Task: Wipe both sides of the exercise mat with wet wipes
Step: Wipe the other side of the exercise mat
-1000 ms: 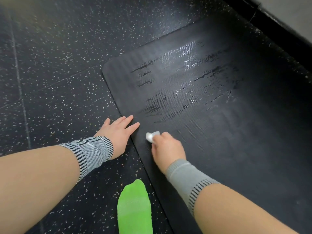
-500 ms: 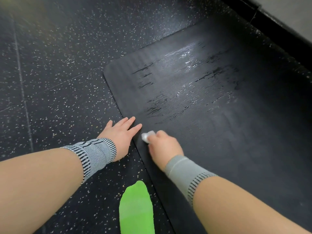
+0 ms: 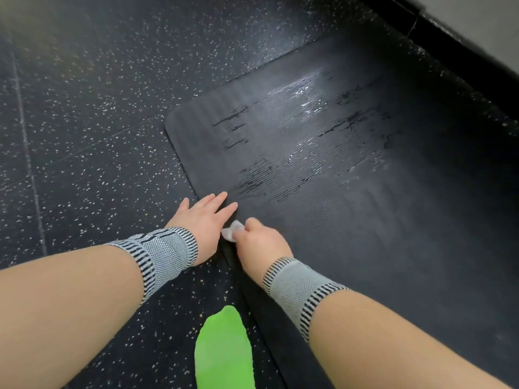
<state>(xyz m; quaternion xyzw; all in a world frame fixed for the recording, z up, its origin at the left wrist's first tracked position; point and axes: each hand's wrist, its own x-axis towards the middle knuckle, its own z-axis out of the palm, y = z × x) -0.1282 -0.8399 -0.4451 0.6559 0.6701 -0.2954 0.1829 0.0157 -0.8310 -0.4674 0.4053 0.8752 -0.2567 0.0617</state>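
Note:
A black exercise mat (image 3: 365, 209) lies flat on the floor, with wet streaks glistening across its far half. My right hand (image 3: 259, 242) grips a crumpled white wet wipe (image 3: 232, 231) and presses it on the mat beside its left edge. My left hand (image 3: 203, 220) lies flat with straight fingers, palm on the floor and fingertips over the mat's left edge, right beside the wipe. Both wrists wear grey striped bands.
Dark speckled rubber floor (image 3: 92, 136) surrounds the mat on the left. A bright green sock-clad foot (image 3: 224, 352) rests on the floor just left of the mat's edge. A black baseboard (image 3: 460, 49) and grey wall run along the top right.
My right hand has slid the wipe leftward to the mat's left edge, ending next to my left hand. My left hand has stayed put on the edge.

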